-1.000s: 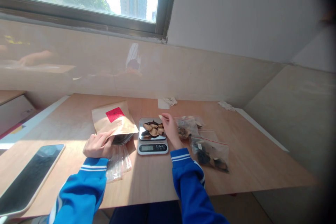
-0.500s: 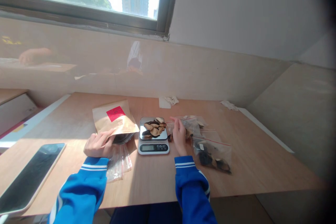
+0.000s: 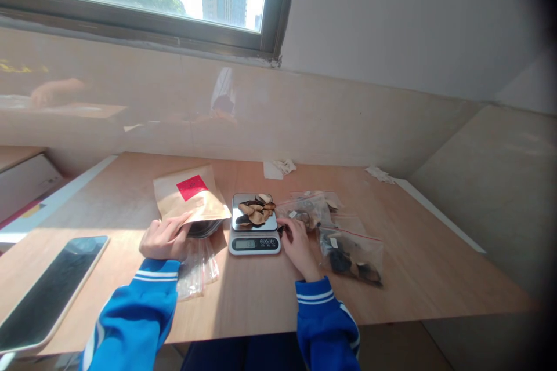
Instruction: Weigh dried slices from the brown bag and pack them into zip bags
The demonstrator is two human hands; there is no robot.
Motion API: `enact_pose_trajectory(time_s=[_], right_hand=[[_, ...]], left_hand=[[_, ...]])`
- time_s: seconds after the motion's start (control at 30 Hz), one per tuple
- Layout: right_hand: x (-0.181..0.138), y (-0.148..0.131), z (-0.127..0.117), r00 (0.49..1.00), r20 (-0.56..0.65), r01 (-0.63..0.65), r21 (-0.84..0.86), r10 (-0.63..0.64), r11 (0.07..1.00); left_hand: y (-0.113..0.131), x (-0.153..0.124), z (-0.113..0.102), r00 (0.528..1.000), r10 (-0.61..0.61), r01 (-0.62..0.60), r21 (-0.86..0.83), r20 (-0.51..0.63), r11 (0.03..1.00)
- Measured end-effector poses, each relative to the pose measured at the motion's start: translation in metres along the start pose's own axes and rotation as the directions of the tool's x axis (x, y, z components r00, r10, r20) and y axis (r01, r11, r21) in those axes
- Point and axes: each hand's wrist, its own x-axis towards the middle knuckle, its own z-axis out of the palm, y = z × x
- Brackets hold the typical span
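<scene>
A small kitchen scale [image 3: 255, 246] stands in the middle of the table, its display lit but too small to read. Brown and dark dried slices [image 3: 256, 213] are piled on its plate. To the scale's right, my right hand [image 3: 299, 245] pinches a dark dried piece [image 3: 281, 230] close to the table. My left hand [image 3: 162, 237] grips the near edge of a kraft paper bag [image 3: 172, 185] with a red label. Partly under that bag lies a dark round dish [image 3: 204, 229]. Clear empty zip bags [image 3: 195, 272] lie beside my left wrist.
Several zip bags of dried pieces, among them a near zip bag [image 3: 354, 258] and a farther one [image 3: 307, 208], lie at the right. A large phone [image 3: 52, 290] rests at the left. Crumpled paper [image 3: 285, 167] sits by the wall [image 3: 326, 122].
My right hand has come down and left from above the zip bags to the dark piece beside the scale, its fingers closing on it. My left hand has stayed in place.
</scene>
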Motion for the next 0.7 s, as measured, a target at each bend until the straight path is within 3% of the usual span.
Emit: enact_pose_trajectory(time_s=[0.13, 0.37, 0.53, 0.7], right_hand=[[0.002, -0.001, -0.002, 1.000, -0.012, -0.022, 0.021, 0.023, 1.000], [0.008, -0.018, -0.002, 0.980, -0.145, -0.107, 0.193, 0.137, 0.975], [0.014, -0.026, 0.014, 0.992, -0.115, -0.031, 0.115, 0.044, 0.993], [0.014, -0.026, 0.018, 0.984, -0.180, 0.019, 0.029, -0.013, 0.999]], left_hand=[[-0.002, -0.002, 0.002, 0.995, -0.090, 0.090, 0.001, 0.032, 0.996], [0.001, -0.002, 0.002, 0.989, -0.130, 0.130, -0.006, 0.067, 0.991], [0.001, -0.003, 0.002, 0.989, -0.131, 0.133, -0.033, 0.073, 0.991], [0.002, -0.001, 0.001, 0.990, -0.132, 0.134, -0.036, 0.041, 0.990]])
